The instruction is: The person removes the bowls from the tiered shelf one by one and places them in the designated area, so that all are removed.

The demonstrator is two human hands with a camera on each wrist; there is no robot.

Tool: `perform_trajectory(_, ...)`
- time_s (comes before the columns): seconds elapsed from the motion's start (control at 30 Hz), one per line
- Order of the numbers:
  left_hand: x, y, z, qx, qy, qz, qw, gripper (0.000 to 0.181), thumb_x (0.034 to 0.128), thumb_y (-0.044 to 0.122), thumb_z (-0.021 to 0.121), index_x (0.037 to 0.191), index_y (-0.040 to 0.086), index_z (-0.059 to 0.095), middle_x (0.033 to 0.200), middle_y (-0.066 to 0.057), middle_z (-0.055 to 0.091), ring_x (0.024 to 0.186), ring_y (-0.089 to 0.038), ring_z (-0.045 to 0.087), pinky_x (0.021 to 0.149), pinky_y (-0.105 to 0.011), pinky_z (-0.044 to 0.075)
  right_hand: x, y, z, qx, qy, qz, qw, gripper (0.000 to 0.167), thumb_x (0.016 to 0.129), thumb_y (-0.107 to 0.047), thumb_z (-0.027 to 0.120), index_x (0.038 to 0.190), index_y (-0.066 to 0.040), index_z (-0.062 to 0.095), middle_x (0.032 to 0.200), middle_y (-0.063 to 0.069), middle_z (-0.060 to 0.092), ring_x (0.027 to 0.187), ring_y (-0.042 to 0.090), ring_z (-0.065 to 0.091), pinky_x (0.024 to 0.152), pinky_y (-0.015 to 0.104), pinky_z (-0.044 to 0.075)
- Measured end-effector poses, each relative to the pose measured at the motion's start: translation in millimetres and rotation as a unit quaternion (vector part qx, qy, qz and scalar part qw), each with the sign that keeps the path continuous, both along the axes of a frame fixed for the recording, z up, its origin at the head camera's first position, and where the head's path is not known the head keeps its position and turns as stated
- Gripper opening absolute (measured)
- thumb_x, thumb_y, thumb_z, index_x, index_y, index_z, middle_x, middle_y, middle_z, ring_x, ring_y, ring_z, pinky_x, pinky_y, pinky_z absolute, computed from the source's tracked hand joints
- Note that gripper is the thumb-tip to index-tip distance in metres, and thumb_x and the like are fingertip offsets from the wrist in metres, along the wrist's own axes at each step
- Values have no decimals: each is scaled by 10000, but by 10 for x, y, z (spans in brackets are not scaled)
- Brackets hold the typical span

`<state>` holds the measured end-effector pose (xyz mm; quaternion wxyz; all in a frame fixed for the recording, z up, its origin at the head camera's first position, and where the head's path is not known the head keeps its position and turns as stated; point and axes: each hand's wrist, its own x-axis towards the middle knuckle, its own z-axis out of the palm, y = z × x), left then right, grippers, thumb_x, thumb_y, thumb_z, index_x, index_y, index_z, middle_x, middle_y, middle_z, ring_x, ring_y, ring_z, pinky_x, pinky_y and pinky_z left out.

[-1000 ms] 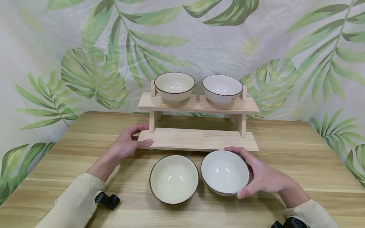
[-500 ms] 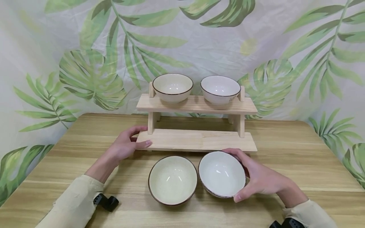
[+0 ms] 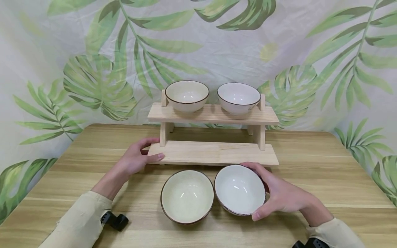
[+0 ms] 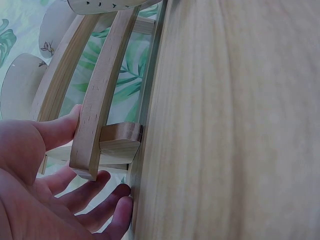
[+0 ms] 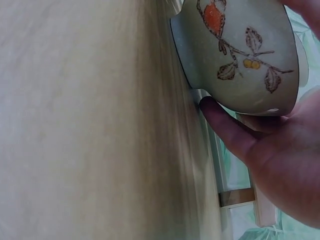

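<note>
My left hand holds the left end of the lower board of a two-tier wooden stand, thumb on top; the left wrist view shows the other fingers past the board's end. In the head view my right hand grips the right side of a white bowl, which tilts slightly left. The right wrist view shows the bowl's painted bird and twig. Left of it, a cream bowl stands on the table, its rim close against the white one.
On the upper board stand another cream bowl and another white bowl. A leaf-patterned cloth hangs behind the wooden table.
The right hand has shifted the white bowl slightly left toward the cream bowl, and the white bowl has tilted a little. The left hand keeps its hold on the stand.
</note>
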<state>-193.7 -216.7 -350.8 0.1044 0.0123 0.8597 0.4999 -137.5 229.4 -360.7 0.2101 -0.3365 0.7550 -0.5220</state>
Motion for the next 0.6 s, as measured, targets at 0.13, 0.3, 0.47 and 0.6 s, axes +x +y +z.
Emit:
perform_trajectory(0.13, 1, 3, 3, 15, 2, -1, 10000, 763, 965, 321, 801, 1597, 104, 434, 1602, -190, 467, 1343, -378, 576, 891, -289, 490, -10, 16, 23, 54, -37, -140, 9999, 1156, 740, -42, 933, 1654, -70, 226, 1546, 207, 470, 1335, 111, 572, 1046, 256, 516)
perform_trajectory(0.3, -4, 8, 1, 18, -15, -17, 10000, 762, 967, 319, 799, 1598, 102, 432, 1592, -190, 475, 1332, -369, 578, 889, -287, 491, -33, 38, 88, 55, 311, -555, 9980, 1045, 798, -71, 916, 1631, -10, 288, 1580, 206, 485, 1367, 46, 553, 1099, 184, 457)
perform_trajectory(0.47, -12, 7, -3, 30, -22, -24, 10000, 764, 966, 319, 800, 1599, 102, 430, 1596, -189, 470, 1339, -373, 574, 894, -287, 489, -49, 51, 178, -285, 489, -956, 9938, 914, 860, -2, 849, 1599, 44, 312, 1523, 312, 492, 1346, 99, 612, 1105, 190, 473)
perform_trajectory(0.6, -8, 2, -1, 26, -7, -34, 10000, 764, 967, 318, 799, 1599, 99, 429, 1600, -193, 464, 1336, -378, 579, 889, -278, 494, -53, 60, 223, -371, 556, -1229, 9902, 866, 884, 11, 825, 1602, -2, 342, 1528, 309, 470, 1356, 155, 619, 1115, 201, 476)
